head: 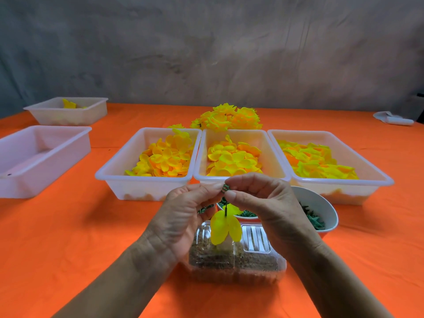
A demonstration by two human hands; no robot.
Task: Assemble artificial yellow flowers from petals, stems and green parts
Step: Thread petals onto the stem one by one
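Nearest the camera, a clear plastic clamshell box (238,265) holding brownish material is set on the orange tablecloth (68,226), between the two forearms. Above it, a small green part (225,188) is pinched between the fingertips of the left hand (183,214) and the right hand (259,200), the thumbs and forefingers of both being curled onto it. From this part a thin dark stem (226,208) hangs straight down, and yellow petals (226,228) are threaded on its lower end, drooping over the box.

Just behind the right hand a white bowl (321,203) of dark green pieces is placed, and a second bowl (246,216) of green rings is partly hidden by the hands.

Farther away, three white trays of yellow and orange petals are lined up side by side: a left tray (119,177), a middle tray (270,148) and a right tray (376,177). Beyond them a cluster of finished yellow flowers (229,119) is heaped on the cloth. At the far left, two more white bins (46,143) are seen, well apart from the rest.
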